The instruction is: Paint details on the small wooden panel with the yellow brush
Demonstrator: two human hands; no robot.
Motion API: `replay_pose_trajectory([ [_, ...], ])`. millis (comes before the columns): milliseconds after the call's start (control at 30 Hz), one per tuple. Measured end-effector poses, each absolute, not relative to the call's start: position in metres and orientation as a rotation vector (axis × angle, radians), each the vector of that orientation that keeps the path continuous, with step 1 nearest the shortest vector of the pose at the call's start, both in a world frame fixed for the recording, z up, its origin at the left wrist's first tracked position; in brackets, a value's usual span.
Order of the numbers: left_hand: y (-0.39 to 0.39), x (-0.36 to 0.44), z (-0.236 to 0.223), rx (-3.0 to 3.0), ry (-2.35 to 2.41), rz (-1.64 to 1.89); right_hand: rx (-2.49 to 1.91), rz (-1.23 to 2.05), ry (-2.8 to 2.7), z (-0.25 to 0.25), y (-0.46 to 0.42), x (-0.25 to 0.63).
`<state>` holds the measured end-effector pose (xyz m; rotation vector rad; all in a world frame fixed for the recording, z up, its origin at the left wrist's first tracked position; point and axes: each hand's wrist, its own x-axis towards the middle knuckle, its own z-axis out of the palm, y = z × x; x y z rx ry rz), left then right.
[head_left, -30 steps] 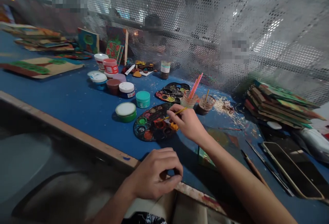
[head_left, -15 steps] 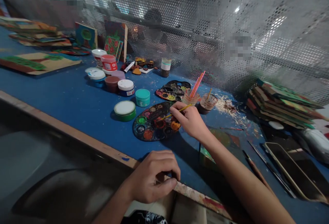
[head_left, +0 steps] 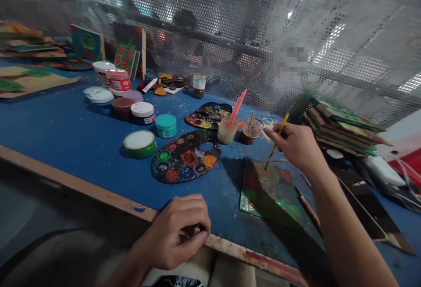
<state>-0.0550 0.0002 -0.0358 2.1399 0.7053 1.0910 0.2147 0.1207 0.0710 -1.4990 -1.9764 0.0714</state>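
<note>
My right hand (head_left: 296,144) pinches a thin yellow paintbrush (head_left: 276,140), tilted with its bristles down. The brush tip is at the upper part of a small painted board (head_left: 263,190), which is wet with green and reddish-brown paint; my arm's shadow falls across it. My left hand (head_left: 184,230) rests at the table's front edge, fingers curled in toward the thumb, with nothing seen in them. Between the hands and farther back lies a black paint palette (head_left: 179,146) with orange, red, blue and green wells. Beyond it is a second palette (head_left: 210,111).
Two water cups (head_left: 226,132) (head_left: 251,132) stand behind the board, one holding pink sticks. Paint jars (head_left: 166,126) cluster at left. Stacked boards (head_left: 342,127), a phone (head_left: 358,203) and another brush (head_left: 309,210) lie at right. A perforated metal screen (head_left: 230,37) rises behind.
My right hand has moved the paintbrush from the palette rightward to the painted board, and the brush now points down steeply. My left hand stays at the table edge. The view has turned right.
</note>
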Motion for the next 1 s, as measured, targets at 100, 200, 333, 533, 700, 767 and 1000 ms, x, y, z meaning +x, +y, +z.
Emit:
replay_pose_trajectory([
  [100, 0.000, -0.055, -0.037, 2.133, 0.701, 1.141, -1.562, 0.055, -2.038, 0.061, 0.129, 0.217],
  [200, 0.001, -0.055, -0.039, 2.138, 0.708, 1.144, -1.625, 0.056, -2.094, 0.054, 0.136, 0.217],
  [333, 0.002, -0.054, -0.039, 2.139, 0.711, 1.138, -1.668, 0.085, -2.097, 0.049, 0.140, 0.218],
  [533, 0.003, -0.053, -0.040, 2.163, 0.698, 1.169, -1.693, 0.150, -2.039, 0.054, 0.139, 0.219],
  [700, 0.006, -0.052, -0.040, 2.207, 0.641, 1.222, -1.548, 0.051, -1.936, 0.068, 0.130, 0.221],
  [767, 0.007, -0.051, -0.040, 2.201, 0.629, 1.222, -1.495, 0.016, -1.932, 0.074, 0.124, 0.221],
  [1000, 0.009, -0.051, -0.038, 2.203, 0.627, 1.243, -1.401, -0.133, -1.704, 0.088, 0.112, 0.228],
])
